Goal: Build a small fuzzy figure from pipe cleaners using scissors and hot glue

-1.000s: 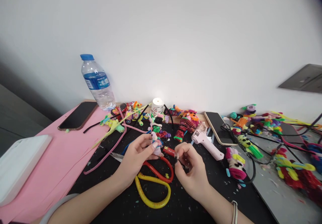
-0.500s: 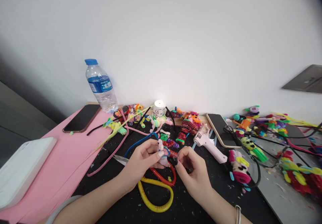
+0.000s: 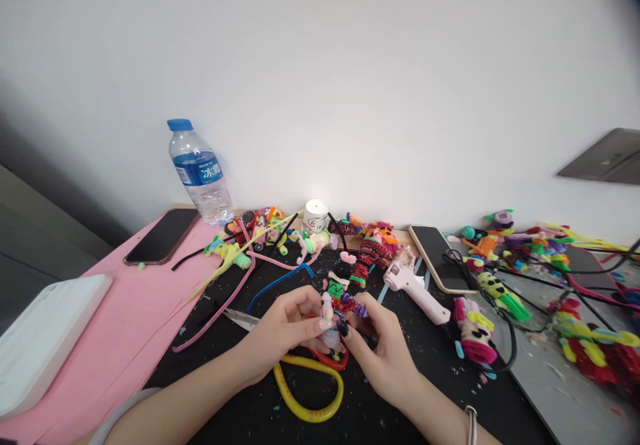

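Near the middle of the black work surface, my left hand [image 3: 286, 328] is closed on a small fuzzy craft figure [image 3: 330, 318] in pale pink and white. The thumb and fingertips of my right hand [image 3: 379, 345] press on the figure's right side, so both hands hold it. A green, red and purple fuzzy piece [image 3: 343, 292] shows just above the fingertips. Scissors with yellow and red handles [image 3: 310, 418] lie beneath the hands, their blades [image 3: 243, 319] pointing left.
A pink glue gun [image 3: 420, 294] and a phone [image 3: 440, 258] lie to the right. Fuzzy figures spread along the back and right. A water bottle [image 3: 203, 178], dark phone [image 3: 161, 235] and white box [image 3: 50, 342] are on the left. A paper cup [image 3: 315, 217] stands behind.
My right hand has come in against the small figure, its fingers now meeting those of my left hand. The green, red and purple piece appears lower, close to the fingertips.
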Tool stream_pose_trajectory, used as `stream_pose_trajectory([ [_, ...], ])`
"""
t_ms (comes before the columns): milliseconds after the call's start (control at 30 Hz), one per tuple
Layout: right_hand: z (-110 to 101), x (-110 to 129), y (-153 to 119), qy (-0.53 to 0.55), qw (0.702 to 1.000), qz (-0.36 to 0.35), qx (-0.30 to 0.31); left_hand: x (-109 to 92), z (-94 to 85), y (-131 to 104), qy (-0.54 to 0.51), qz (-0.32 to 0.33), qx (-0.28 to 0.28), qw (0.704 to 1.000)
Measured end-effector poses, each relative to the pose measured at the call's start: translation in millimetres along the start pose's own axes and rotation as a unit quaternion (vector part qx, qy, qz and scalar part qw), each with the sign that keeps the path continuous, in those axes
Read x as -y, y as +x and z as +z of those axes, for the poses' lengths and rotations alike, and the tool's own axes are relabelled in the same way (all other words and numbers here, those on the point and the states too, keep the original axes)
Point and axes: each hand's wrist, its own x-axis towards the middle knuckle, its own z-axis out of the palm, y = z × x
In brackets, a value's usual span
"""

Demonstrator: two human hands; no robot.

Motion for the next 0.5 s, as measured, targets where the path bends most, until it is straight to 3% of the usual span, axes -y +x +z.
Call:
stream_pose_trajectory([
  [500,1.7,-4.0,-1.2,-0.01,0.999,-0.024,-0.039,-3.7,1.6,-0.6,0.008,-0.032,0.012,0.999],
])
